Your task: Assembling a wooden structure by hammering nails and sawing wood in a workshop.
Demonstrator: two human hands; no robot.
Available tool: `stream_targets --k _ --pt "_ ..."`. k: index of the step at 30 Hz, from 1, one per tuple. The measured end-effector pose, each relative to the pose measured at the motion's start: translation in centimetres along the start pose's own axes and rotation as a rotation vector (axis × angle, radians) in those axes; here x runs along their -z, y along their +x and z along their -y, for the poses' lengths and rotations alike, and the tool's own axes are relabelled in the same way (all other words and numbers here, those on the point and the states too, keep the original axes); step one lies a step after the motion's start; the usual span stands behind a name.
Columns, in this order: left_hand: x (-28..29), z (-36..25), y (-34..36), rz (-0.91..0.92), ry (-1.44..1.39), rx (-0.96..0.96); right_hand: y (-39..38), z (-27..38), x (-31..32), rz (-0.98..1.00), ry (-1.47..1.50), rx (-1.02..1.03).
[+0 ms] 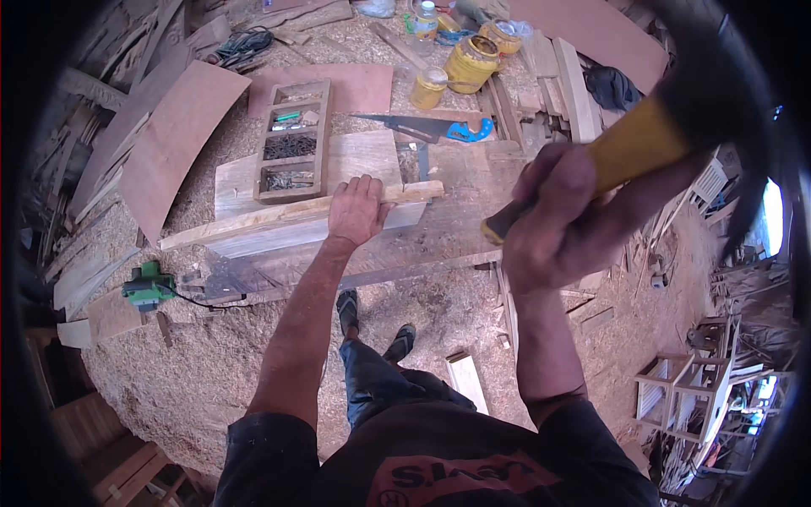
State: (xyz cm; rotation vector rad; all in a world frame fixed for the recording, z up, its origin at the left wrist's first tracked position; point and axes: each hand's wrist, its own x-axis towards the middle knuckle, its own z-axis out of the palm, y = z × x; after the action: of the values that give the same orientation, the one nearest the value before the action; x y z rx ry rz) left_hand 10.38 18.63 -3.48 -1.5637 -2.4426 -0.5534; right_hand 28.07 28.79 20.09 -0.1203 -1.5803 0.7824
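Hammer, probably head-heavy and best held by its handle, is clasped in the right hand at upper right, while the left hand grips a stiff-looking wooden strip left of centre.

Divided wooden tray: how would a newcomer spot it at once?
Start at the workbench, where the left hand holds a long wooden strip. Beyond the strip, left of the hand, lies the divided wooden tray. Unlike the flat boards around it, it is partitioned, with small dark pieces inside.
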Motion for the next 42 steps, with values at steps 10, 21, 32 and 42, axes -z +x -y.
stream_targets --k 10,21,32,42 --pt "-1.2 -0.9 -1.2 0.011 -0.051 -0.002 -9.7 -5.5 2.4 0.670 -0.357 -0.483" --pt "-1.5 -1.3 -0.6 -0.029 -0.045 -0.027 -14.2 -8.0 5.0 0.937 -0.718 -0.317" --pt "0.1 -1.4 0.4 -0.057 -0.032 -0.030 -6.1 -3.8 3.2 0.120 -0.378 -0.145" --pt "-0.2 0.0 -0.9 -0.033 -0.011 0.021 -4.1 -1.5 0.4 0.409 -0.246 -0.406"
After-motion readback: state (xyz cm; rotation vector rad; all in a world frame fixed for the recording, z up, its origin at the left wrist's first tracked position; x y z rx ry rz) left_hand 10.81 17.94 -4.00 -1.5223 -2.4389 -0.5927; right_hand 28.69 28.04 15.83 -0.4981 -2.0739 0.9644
